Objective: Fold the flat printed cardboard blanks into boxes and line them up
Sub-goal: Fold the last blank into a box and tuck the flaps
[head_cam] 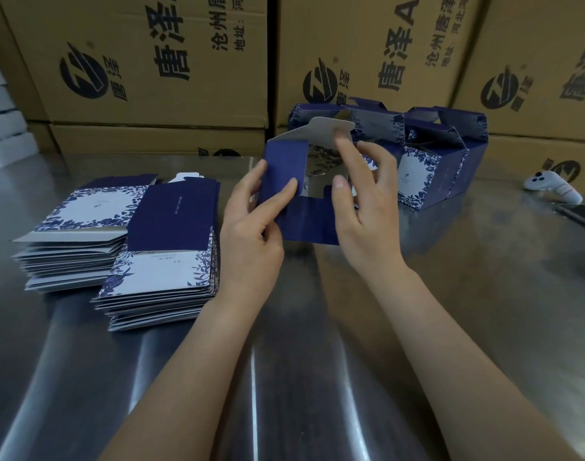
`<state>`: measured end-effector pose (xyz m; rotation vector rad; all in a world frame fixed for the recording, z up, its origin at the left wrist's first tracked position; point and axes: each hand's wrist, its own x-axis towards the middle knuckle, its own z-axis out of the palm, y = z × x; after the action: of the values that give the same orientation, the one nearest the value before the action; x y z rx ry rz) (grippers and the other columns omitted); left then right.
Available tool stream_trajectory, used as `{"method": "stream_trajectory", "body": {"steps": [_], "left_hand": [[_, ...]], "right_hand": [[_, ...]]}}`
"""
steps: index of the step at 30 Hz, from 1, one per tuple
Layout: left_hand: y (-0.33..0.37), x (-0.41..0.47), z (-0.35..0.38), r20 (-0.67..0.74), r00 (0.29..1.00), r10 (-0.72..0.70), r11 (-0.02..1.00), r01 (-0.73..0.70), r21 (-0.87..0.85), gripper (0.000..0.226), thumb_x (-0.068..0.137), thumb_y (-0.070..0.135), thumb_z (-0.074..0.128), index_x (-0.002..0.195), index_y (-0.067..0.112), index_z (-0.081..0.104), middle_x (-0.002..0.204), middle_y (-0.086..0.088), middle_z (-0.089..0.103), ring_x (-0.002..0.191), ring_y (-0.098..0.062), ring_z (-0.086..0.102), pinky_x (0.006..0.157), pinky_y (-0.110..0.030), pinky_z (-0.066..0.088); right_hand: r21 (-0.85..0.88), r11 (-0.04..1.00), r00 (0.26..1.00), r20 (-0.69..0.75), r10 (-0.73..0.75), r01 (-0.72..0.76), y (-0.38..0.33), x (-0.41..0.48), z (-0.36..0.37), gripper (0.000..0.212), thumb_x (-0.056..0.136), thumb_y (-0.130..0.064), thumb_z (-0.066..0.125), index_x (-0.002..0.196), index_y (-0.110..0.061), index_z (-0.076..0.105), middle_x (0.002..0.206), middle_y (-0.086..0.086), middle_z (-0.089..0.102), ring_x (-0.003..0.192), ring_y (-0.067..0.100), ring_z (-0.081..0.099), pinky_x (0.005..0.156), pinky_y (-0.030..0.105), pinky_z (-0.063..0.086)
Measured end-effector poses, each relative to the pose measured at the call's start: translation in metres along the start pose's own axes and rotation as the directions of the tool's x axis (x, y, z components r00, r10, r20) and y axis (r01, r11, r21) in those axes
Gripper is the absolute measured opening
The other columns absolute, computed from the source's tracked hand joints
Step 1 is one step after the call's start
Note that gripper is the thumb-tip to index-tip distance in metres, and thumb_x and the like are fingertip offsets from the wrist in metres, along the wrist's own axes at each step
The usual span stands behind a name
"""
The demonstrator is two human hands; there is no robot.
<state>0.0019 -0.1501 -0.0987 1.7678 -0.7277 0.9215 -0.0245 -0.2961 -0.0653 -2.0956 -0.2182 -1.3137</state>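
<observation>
Two stacks of blanks (164, 247) lay on the table (317, 361) at the left; the half-folded box (284, 184) was in the middle, finished boxes (427, 161) behind it to the right, cartons (151, 61) behind the table.

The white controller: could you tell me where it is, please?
Head view, far right: the white controller lies on the steel table, right of the folded boxes.

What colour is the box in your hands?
Dark navy blue box with a pale inside, seen in the head view.
</observation>
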Motion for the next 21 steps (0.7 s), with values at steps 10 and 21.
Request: {"method": "stream_trajectory", "body": {"steps": [10, 21], "left_hand": [[0.0075, -0.0013, 0.0028, 0.009, 0.985, -0.172, 0.984, 0.172, -0.046, 0.042, 0.089, -0.004, 0.054, 0.123, 0.016, 0.067, 0.152, -0.013, 0.032, 0.139, -0.019, 0.033, 0.113, -0.039, 0.037], [0.0035, 0.0025, 0.0019, -0.04, 0.978, -0.204, 0.979, 0.203, -0.021, 0.033, 0.096, 0.0, 0.052, 0.121, 0.014, 0.069, 0.152, -0.008, 0.041, 0.13, 0.008, 0.031, 0.103, -0.003, 0.032]], "right_hand": [[-0.042, 0.999, 0.996, 0.093, 0.005, -0.001, -0.0006, 0.0027, -0.0029, 0.05, 0.096, -0.015, 0.032, 0.144, -0.023, 0.044, 0.141, 0.008, 0.047, 0.126, 0.023, 0.043, 0.102, 0.018, 0.023], [-0.064, 0.986, 0.988, -0.006, -0.153, 0.152, 0.0041, 0.0042, -0.0066, 0.048, 0.094, 0.007, 0.049, 0.139, -0.009, 0.05, 0.111, 0.016, 0.057, 0.101, 0.03, 0.056, 0.088, 0.042, 0.048]]}}
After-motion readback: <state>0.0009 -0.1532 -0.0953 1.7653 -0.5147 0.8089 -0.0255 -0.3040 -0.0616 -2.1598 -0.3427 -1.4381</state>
